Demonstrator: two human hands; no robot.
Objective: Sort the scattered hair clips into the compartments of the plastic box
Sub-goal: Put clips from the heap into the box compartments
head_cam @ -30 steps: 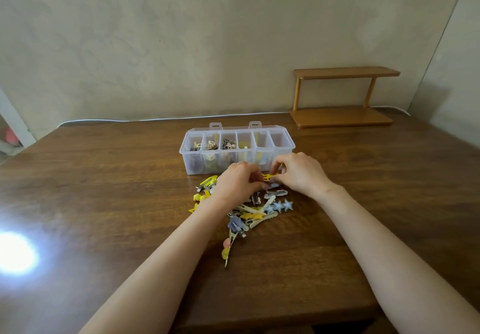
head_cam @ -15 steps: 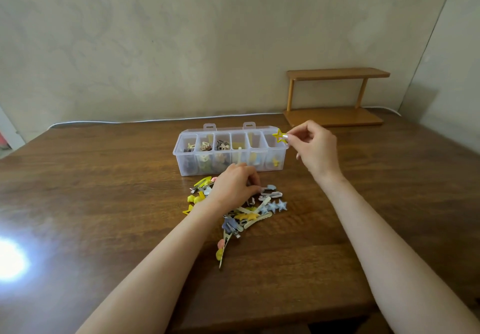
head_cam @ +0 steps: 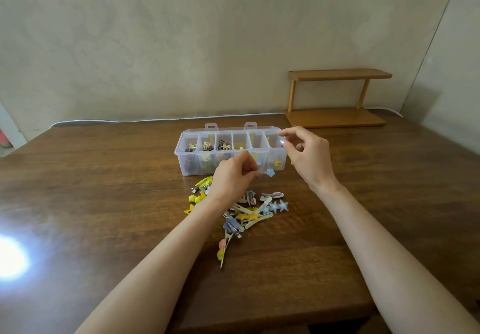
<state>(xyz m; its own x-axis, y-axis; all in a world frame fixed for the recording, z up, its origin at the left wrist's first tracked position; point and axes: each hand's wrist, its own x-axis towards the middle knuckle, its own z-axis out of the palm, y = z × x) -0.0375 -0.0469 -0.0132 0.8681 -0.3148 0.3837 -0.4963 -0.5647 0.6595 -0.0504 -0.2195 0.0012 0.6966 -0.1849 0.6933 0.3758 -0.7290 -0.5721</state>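
Note:
A clear plastic box (head_cam: 181, 152) with several compartments stands mid-table, clips lying in most of them; a yellow star clip (head_cam: 277, 163) rests in the rightmost one. My right hand (head_cam: 306, 152) hovers over that right end, fingers apart and empty. My left hand (head_cam: 233, 178) is raised in front of the box, pinching a small blue star clip (head_cam: 270, 172). A pile of scattered hair clips (head_cam: 246, 211), yellow, blue and grey, lies on the table just below my left hand.
The wooden table (head_cam: 104, 191) stretches wide on both sides. A small wooden shelf (head_cam: 335, 100) stands at the back right by the wall. A white cable (head_cam: 155, 120) runs along the table's far edge. Bright glare sits at the left.
My right hand let go of the yellow star clip, which now lies in the rightmost compartment. My left hand lifted a blue star clip off the pile toward the box.

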